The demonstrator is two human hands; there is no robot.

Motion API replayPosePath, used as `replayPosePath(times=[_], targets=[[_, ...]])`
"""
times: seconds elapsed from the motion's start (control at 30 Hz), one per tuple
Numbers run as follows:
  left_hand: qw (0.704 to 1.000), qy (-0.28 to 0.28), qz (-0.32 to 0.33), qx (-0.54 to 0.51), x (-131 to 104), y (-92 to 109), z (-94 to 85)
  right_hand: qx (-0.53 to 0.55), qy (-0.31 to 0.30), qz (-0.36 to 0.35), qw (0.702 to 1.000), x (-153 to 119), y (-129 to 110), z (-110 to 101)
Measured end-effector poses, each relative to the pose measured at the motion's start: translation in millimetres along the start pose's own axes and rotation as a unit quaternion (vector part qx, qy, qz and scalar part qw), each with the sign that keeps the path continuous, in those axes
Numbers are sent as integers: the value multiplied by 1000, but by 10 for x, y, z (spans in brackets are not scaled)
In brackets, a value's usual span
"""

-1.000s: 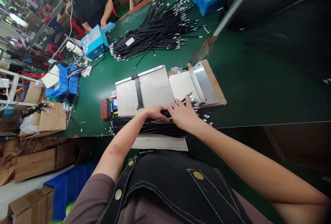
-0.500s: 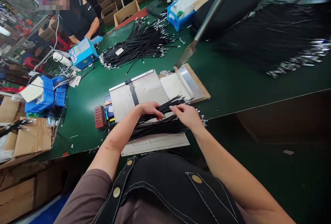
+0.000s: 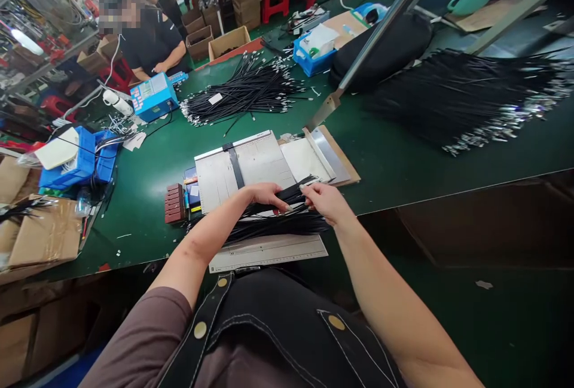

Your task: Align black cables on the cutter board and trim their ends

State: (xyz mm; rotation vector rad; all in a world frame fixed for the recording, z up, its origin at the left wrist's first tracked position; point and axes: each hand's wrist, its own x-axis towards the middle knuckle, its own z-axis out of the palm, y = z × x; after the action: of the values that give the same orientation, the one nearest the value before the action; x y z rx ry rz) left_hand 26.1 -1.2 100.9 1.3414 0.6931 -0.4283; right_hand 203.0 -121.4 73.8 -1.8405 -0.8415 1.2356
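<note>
My left hand [image 3: 268, 196] is closed round a bundle of thin black cables [image 3: 292, 194], thumb toward me. At the bundle's right end my right hand [image 3: 326, 201] has thumb and forefinger pinched together on the cable ends; which strands it grips is partly hidden. Both hands are over the near edge of a guillotine paper cutter [image 3: 260, 161], whose blade arm [image 3: 379, 32] stands raised at the right. More black cables [image 3: 273, 230] lie below my hands, across the cutter's ruled white edge [image 3: 269, 253].
A cable heap [image 3: 244, 92] lies behind the cutter, another [image 3: 475, 92] to the right. A blue device [image 3: 155, 98] and blue bins [image 3: 76, 164] stand left, a brown ridged block [image 3: 174, 204] beside the cutter. A person [image 3: 155, 41] sits across the green table [image 3: 147, 208].
The view has shifted slightly. My right hand has drawn in toward the bundle's end, and the cable ends sit less spread out. My left hand keeps its hold.
</note>
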Motion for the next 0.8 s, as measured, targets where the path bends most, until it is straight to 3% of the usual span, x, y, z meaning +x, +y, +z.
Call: replayPosePath(times=[0.13,0.17,0.23,0.33,0.4,0.47,0.5,0.53,0.6,0.63,0.7,0.73,0.8], targets=[[1000,4,19,10,-47,-27,-22,-55,108,16,992,75,148,-281],[1000,6,23,13,-57,-35,-27,-80,129,-5,988,65,180,-362],[1000,8,26,7,-64,-41,-25,-176,152,-112,966,12,211,-424],[1000,-6,28,-3,-58,-11,-6,-363,100,-330,866,-65,188,-230],[1000,-18,19,16,-96,40,10,-426,49,-399,811,-48,150,-29],[997,9,18,75,-216,92,59,-439,13,-418,795,34,86,99],[991,63,38,112,-309,104,114,-437,-2,-417,797,86,34,118],[976,142,76,146,-416,99,195,-436,-16,-416,798,133,-37,110],[915,298,194,188,-634,18,431,-447,-36,-419,790,175,-241,46],[883,340,259,195,-725,-62,569,-459,-38,-423,780,159,-376,12],[854,308,354,224,-830,-291,822,-496,-35,-435,751,50,-705,-6],[851,281,366,252,-838,-433,913,-517,-34,-443,731,-37,-891,25],[854,285,299,317,-782,-746,993,-563,-26,-461,686,-250,-1289,182]])
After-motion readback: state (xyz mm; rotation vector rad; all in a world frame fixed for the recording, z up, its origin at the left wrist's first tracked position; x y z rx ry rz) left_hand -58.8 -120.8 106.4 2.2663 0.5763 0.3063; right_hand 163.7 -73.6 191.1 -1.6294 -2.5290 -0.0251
